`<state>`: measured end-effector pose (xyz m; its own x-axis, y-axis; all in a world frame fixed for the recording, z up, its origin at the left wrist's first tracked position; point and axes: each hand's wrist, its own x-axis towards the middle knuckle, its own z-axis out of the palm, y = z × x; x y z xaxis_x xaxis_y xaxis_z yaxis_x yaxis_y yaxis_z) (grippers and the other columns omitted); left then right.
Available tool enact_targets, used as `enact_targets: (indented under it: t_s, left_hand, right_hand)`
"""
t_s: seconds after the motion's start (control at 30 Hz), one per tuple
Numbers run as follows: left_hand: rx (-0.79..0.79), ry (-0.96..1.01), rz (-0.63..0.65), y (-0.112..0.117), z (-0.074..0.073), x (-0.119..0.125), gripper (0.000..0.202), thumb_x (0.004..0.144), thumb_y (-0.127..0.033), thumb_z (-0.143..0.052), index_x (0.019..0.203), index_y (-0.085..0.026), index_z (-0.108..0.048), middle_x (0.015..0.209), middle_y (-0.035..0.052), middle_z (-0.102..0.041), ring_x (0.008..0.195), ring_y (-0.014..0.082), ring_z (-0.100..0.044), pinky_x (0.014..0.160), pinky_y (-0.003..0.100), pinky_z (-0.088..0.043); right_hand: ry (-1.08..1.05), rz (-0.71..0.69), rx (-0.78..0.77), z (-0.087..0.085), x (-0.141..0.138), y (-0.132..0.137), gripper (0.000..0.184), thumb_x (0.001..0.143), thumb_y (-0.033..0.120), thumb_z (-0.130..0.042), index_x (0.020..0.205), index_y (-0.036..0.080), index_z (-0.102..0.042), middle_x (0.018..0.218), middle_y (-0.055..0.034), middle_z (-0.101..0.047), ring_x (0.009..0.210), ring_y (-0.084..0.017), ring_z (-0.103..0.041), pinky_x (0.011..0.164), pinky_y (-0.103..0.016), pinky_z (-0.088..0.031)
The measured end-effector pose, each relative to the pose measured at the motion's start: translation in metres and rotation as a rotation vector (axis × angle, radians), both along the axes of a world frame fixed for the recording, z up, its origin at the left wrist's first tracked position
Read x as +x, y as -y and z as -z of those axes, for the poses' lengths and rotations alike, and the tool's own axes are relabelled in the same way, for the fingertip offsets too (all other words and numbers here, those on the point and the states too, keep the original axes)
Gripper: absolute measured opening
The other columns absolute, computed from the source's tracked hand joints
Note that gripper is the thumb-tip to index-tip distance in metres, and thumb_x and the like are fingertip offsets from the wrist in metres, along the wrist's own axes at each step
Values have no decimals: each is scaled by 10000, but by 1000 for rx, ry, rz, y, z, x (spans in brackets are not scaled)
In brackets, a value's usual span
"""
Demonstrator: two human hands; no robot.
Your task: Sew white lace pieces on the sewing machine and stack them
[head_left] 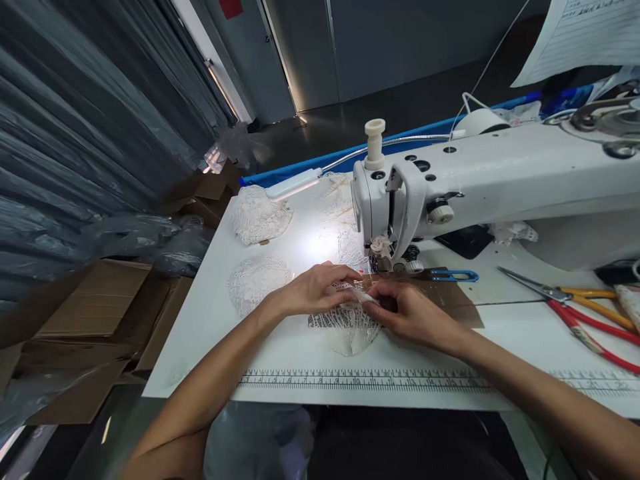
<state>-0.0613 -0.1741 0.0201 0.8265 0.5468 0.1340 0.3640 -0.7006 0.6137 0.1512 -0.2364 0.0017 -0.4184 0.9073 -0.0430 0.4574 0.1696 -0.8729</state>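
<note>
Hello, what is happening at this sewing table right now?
A person sits at a white industrial sewing machine. The left hand presses flat on a piece of white lace fabric, and the right hand pinches its edge just in front of the needle area. More white lace pieces lie on the white table. Blue thread snips and orange-handled scissors rest to the right.

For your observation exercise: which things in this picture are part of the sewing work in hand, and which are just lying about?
In use: left hand and right hand, both on the lace piece; sewing machine; work lamp.

Lying about: blue thread snips, orange scissors, red scissors, lace stacks, cardboard boxes.
</note>
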Motion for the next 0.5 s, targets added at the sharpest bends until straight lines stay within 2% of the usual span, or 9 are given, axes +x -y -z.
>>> enact_targets:
  t_s: [0.17,0.3,0.37,0.5]
  left_hand:
    - [-284,64,-126,0,4,-3,213,896,-331,-611,993,-152,-673,867,49,-679,755,127,-611,656,237,-476]
    - [-470,13,-153,0,-3,0,272,936,-378,-532,988,-144,-659,732,11,-606,577,77,-496,507,194,-380]
    - [-474,-54,-151,-4,-11,3,298,940,-405,-511,969,-143,-650,679,-7,-570,544,71,-458,485,190,-351]
    - [-256,-193,-109,-22,-24,16,274,911,-401,-543,914,-154,-660,758,11,-637,631,94,-534,552,204,-390]
  right_hand:
    - [0,50,-100,2,2,3,194,850,370,-568,763,197,-571,581,45,-455,534,-104,-417,499,-267,-310]
    - [-181,37,-291,15,3,4,221,857,414,-579,811,202,-536,634,43,-491,525,-105,-489,488,-257,-393]
    - [-290,22,-394,20,0,3,229,863,419,-581,839,197,-529,694,30,-538,543,-111,-555,505,-262,-460]
    - [-390,72,-480,22,-11,0,213,877,379,-589,910,178,-528,729,-5,-626,593,-129,-641,540,-254,-525]
